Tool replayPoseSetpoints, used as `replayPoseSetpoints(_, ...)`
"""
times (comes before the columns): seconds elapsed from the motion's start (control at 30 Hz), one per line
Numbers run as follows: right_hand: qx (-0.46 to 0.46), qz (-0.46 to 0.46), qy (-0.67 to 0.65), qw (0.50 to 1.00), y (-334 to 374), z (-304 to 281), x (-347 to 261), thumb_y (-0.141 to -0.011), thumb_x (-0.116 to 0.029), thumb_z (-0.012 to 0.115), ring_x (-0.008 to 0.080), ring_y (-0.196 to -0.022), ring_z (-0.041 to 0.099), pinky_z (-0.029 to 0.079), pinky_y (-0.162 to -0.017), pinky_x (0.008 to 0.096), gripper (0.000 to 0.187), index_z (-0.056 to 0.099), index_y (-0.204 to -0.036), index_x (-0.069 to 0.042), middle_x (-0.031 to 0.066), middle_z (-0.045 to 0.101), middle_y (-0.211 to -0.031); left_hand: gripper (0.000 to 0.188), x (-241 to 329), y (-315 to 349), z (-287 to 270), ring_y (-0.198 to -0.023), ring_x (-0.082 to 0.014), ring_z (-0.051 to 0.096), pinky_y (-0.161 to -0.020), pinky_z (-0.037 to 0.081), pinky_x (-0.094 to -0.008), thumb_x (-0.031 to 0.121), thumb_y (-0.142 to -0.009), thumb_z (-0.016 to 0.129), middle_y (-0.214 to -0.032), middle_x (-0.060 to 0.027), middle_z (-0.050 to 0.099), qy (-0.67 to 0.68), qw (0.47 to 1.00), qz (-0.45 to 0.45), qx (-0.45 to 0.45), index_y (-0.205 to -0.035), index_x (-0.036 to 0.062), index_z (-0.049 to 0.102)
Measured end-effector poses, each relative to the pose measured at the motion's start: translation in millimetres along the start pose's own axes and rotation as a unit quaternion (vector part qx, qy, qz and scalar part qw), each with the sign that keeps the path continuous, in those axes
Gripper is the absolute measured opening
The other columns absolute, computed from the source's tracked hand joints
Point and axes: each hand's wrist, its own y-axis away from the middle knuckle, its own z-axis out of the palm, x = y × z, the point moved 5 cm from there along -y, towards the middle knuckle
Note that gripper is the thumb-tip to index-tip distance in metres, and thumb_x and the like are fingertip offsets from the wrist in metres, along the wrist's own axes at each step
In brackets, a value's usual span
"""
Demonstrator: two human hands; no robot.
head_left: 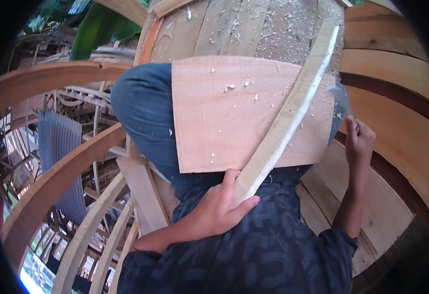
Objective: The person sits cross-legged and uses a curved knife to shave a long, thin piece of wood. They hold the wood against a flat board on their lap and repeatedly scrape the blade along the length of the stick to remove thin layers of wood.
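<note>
My left hand (220, 208) is closed around the near end of a long, slightly curved wooden strip (282, 113). The strip slants up and away to the right, with a pale, whitish right edge. Beneath it, a broad flat board (224, 115) rests across my legs, dotted with small shavings. On the right, my right hand (359, 139) is closed on the handle of a knife (344, 100), held beside the board's right edge. The knife's blade is smeared by motion, so its exact shape is unclear.
A plank floor (234, 29) ahead is strewn with wood shavings. Curved timber ribs (60, 179) rise on the left, beside a corrugated sheet (60, 147). Curved side planking (391, 132) runs along the right. Loose boards (143, 193) lie near my left forearm.
</note>
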Motion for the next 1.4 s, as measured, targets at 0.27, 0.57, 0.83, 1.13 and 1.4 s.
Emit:
replayPoseSetpoints(0.27, -0.017, -0.202, 0.135, 0.970, 34.4, 31.1, -27.9, -0.074, -0.049, 0.068, 0.0306, -0.046, 0.052, 0.042, -0.048, 0.0378, 0.048, 0.053, -0.062, -0.004, 0.0156, 0.047, -0.050, 0.059, -4.0, 1.0, 4.1, -0.076, -0.0425, 0.062, -0.067, 0.048, -0.0424, 0.034, -0.086, 0.058, -0.086, -0.0329, 0.057, -0.030, 0.999, 0.023, 0.033, -0.117, -0.0067, 0.029)
replayPoseSetpoints(0.57, -0.054, -0.205, 0.072, 0.975, 63.2, 28.5, -31.4, -0.081, -0.049, 0.059, 0.0302, -0.045, 0.048, 0.039, -0.046, 0.0372, 0.053, 0.056, -0.064, 0.001, 0.0164, 0.047, -0.050, 0.058, -3.0, -3.6, 4.1, -0.079, -0.0444, 0.061, -0.068, 0.048, -0.0437, 0.033, -0.085, 0.060, -0.086, -0.0330, 0.057, -0.022, 1.000, 0.008, 0.020, -0.115, -0.0060, 0.030)
replayPoseSetpoints(0.83, 0.000, -0.014, 0.116, 0.993, 9.1, 10.4, 4.4, -0.077, -0.054, 0.061, 0.0290, -0.045, 0.050, 0.040, -0.046, 0.0376, 0.055, 0.051, -0.060, -0.003, 0.0131, 0.047, -0.050, 0.055, -1.5, -0.4, -3.3, -0.079, -0.0449, 0.061, -0.068, 0.048, -0.0450, 0.033, -0.085, 0.060, -0.084, -0.0323, 0.058, -0.052, 0.997, 0.032, 0.042, -0.113, -0.0049, 0.031)
replayPoseSetpoints(1.13, 0.012, -0.014, 0.070, 0.997, -1.5, 23.2, 2.1, -0.076, -0.051, 0.064, 0.0279, -0.042, 0.048, 0.037, -0.044, 0.0384, 0.056, 0.046, -0.058, -0.002, 0.0139, 0.044, -0.047, 0.051, 1.5, -4.0, -6.7, -0.079, -0.0438, 0.061, -0.066, 0.047, -0.0424, 0.031, -0.086, 0.058, -0.081, -0.0327, 0.056, -0.008, 1.000, 0.015, -0.001, -0.112, -0.0045, 0.031)
replayPoseSetpoints(1.4, -0.048, -0.221, 0.030, 0.974, 43.5, 45.7, -44.0, -0.073, -0.054, 0.065, 0.0287, -0.044, 0.049, 0.039, -0.044, 0.0387, 0.055, 0.049, -0.058, -0.003, 0.0139, 0.044, -0.046, 0.047, -3.4, -5.8, -9.9, -0.074, -0.0339, 0.062, -0.066, 0.046, -0.0368, 0.028, -0.088, 0.055, -0.080, -0.0270, 0.057, 0.042, 0.998, 0.031, -0.036, -0.113, -0.0031, 0.031)
